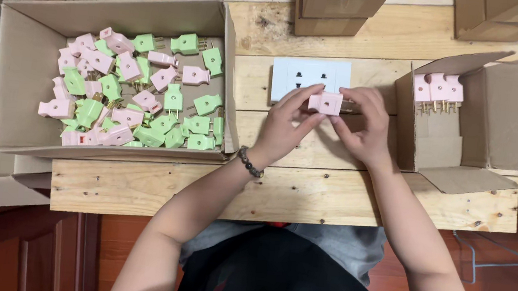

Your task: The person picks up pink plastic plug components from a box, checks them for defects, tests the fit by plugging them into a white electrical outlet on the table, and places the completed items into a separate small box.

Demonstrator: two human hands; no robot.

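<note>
A pink two-pin plug (326, 102) is pinched between both hands above the wooden table (330, 198). My left hand (285, 126) grips its left side with thumb and fingers; my right hand (363, 126) grips its right side. Just behind the plug lies a white wall socket plate (299, 73), partly covered by my fingers. To the right, a small cardboard box (499, 119) holds three pink plugs (438, 89) lined up along its left wall, pins down.
At the left an open cardboard box (17, 69) is filled with several loose pink and green plugs (130, 93). More cardboard boxes (338, 6) stand at the back of the table. A beaded bracelet (249, 162) sits on my left wrist.
</note>
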